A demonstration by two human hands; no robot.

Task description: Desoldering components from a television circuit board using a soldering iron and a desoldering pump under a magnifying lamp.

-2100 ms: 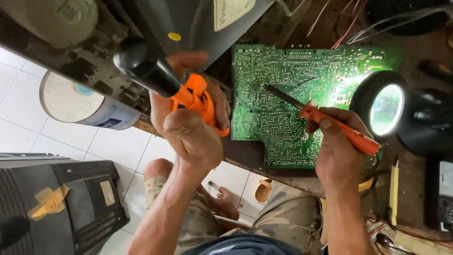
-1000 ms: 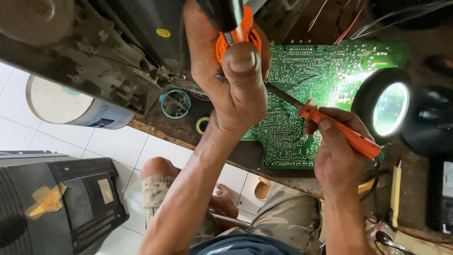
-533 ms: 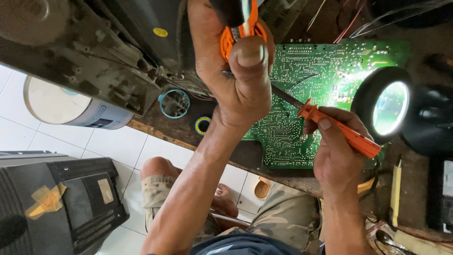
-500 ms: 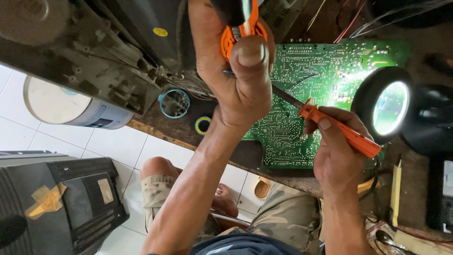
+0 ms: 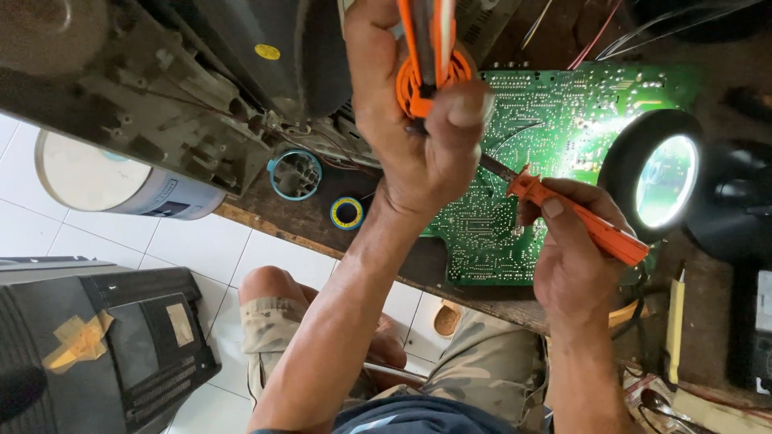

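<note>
My left hand (image 5: 418, 137) is raised over the workbench and grips an orange and black tool (image 5: 426, 56) that points up out of the frame. My right hand (image 5: 575, 257) holds an orange-handled soldering iron (image 5: 579, 219) like a pen. Its dark tip reaches left under my left hand, onto the solder side of a green circuit board (image 5: 563, 120). The board lies flat on the wooden bench (image 5: 265, 217), brightly lit at its right side. The exact spot that the tip touches is hidden by my left hand.
A round lit magnifier lamp (image 5: 663, 181) stands right of the board. A dark tube-set chassis (image 5: 201, 72) fills the upper left. A teal ring (image 5: 294, 174) and a yellow-blue tape roll (image 5: 347, 213) lie on the bench. A white bucket (image 5: 112, 181) and black casing (image 5: 88, 345) sit on the tiled floor.
My left hand has lifted the orange and black tool from left of the board up over it, toward the camera. The right hand with the soldering iron has stayed in place.
</note>
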